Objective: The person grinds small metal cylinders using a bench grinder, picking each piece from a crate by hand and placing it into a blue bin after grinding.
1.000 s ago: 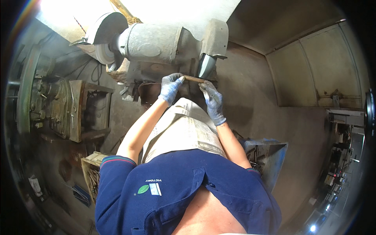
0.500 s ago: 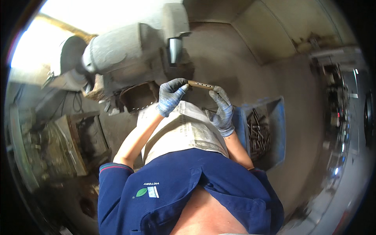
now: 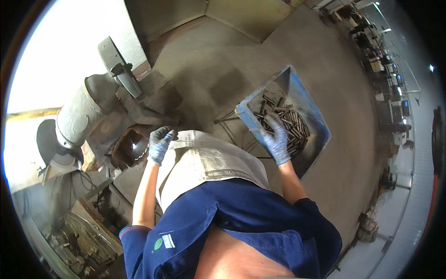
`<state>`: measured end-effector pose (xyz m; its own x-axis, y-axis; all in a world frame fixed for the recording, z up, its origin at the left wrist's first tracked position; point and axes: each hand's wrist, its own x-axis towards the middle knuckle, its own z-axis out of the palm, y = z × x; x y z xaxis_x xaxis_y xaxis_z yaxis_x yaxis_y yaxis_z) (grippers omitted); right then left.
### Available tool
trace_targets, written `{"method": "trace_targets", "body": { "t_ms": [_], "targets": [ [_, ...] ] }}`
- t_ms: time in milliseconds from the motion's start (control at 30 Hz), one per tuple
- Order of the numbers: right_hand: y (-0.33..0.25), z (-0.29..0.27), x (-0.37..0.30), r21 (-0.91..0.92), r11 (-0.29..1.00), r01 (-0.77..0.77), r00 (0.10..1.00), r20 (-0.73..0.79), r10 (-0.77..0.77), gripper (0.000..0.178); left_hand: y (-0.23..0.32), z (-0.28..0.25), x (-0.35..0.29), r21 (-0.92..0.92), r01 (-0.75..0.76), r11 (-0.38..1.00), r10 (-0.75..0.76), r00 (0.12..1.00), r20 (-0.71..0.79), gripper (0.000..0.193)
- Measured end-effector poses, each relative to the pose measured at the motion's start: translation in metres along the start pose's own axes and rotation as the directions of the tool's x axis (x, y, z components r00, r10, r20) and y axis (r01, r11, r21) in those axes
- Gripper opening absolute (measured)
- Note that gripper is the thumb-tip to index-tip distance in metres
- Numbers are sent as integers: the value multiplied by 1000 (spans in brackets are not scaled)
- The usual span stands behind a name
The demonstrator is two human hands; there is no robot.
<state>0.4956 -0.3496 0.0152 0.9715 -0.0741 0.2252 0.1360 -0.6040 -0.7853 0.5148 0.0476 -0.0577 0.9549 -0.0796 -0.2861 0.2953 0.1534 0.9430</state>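
Observation:
My right hand (image 3: 278,141), in a blue-grey glove, is over the near left wall of a blue plastic bin (image 3: 320,122). Its fingers stretch out above a heap of short metal tubes (image 3: 297,124) inside; no tube shows in its grip. My left hand (image 3: 160,146), gloved alike, hovers at the left edge of the pale apron (image 3: 218,160) on my lap. Its fingers are curled together, and whether they hold anything is hidden. Beside it is a dark metal tray (image 3: 132,149) below the grinding machine (image 3: 86,111).
The grinder's guarded wheel (image 3: 121,69) juts out at the far left. Thin metal legs (image 3: 227,126) stand between my lap and the bin. A grimy metal-framed piece of equipment (image 3: 88,228) is at the lower left. Panels (image 3: 246,18) line the far side; cluttered shelving (image 3: 385,69) runs along the right.
The holed metal tube held between both hands is no longer visible. My hands have parted; the right has reached over the bin. The view has turned toward the right.

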Motion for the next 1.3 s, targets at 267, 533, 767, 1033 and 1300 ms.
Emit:
{"method": "trace_targets", "body": {
  "t_ms": [267, 533, 767, 1033, 1300],
  "targets": [
    [-57, 132, 10, 423, 885, 195, 859, 361, -362, 21, -13, -36, -65, 97, 90, 991, -66, 971, -230, 24],
    [-51, 187, 29, 486, 845, -221, 468, 813, -346, 24, -50, -44, -245, 176, 209, 962, 72, 426, -902, 21],
    [-113, 206, 20, 266, 918, -293, 205, 956, -211, 28, -123, 6, -469, -107, 215, 971, -44, -276, -960, 16],
    [-121, 225, 32, 277, 951, -137, 74, 960, -269, 33, -169, 50, -578, -419, 554, 719, -164, -451, -877, 29],
    [-124, 219, 25, 238, 971, 16, 99, 966, -238, 32, -125, 61, -600, -522, 653, 549, -161, -530, -833, 36]
  ]
}}
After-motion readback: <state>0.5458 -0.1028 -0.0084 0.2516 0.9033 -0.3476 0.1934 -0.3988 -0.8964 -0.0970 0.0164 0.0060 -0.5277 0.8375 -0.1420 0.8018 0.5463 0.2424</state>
